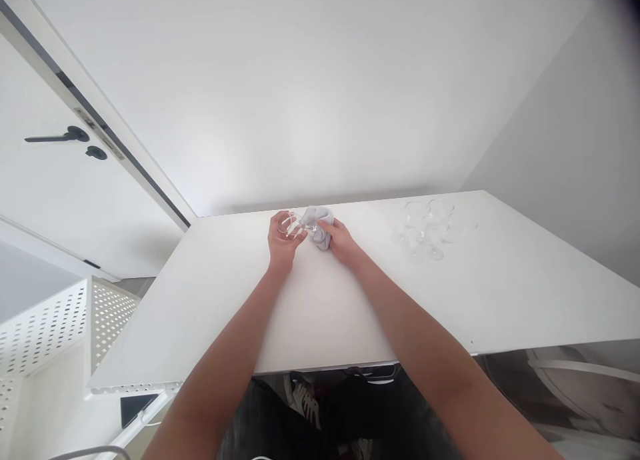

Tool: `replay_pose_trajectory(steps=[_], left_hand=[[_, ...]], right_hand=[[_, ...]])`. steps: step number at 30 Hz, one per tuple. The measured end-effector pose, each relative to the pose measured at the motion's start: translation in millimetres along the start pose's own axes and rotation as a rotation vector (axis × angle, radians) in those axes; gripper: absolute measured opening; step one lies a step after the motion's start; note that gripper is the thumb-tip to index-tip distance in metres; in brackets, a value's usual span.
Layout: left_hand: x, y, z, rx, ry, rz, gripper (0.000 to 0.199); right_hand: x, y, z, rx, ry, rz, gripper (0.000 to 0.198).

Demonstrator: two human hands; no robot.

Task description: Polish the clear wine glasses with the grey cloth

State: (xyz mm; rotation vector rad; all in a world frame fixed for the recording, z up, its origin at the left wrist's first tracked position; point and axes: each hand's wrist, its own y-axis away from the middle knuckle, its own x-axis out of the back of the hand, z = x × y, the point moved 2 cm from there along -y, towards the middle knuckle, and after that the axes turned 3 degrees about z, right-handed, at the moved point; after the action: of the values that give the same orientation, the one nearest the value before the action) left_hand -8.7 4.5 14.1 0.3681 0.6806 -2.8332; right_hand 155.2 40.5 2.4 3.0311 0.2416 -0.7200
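Over the far side of the white table, my left hand [283,247] is closed around a small clear glass [290,224], whose round rim shows between the fingers. A light grey cloth [323,215] is gripped in my right hand [341,239], with the thumb pressing on it. The cloth meets the end of the glass that points right, so that part is partly covered. To the right, several clear glasses [423,233] stand close together on the table; their outlines are faint and hard to separate.
The white table [200,300] runs along a pale wall [300,100]. At the left are a door with a black handle [60,137] and a white perforated panel [110,313]. Under the front edge, a chair [560,387] is at the right.
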Motion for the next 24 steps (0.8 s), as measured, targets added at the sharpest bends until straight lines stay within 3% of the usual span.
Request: replay_pose_trajectory(steps=[11,17,20,24], left_hand=[[-1.1,2.2,3.3,0.012,-0.006,0.003,0.06],[-1.6,2.2,1.6,0.003,0.011,0.001,0.062],[-1.1,2.1,1.1,0.006,-0.004,-0.016,0.065],[-0.6,2.0,0.8,0.016,-0.014,-0.015,0.065]], right_hand=[[16.7,-11.5,15.1,0.074,0.124,0.143,0.051],[8.4,-8.6,15.7,0.012,0.015,0.065,0.049],[10.9,-9.1,17.0,0.016,0.11,0.076,0.044],[17.6,-10.0,15.6,0.041,0.277,0.216,0.041]])
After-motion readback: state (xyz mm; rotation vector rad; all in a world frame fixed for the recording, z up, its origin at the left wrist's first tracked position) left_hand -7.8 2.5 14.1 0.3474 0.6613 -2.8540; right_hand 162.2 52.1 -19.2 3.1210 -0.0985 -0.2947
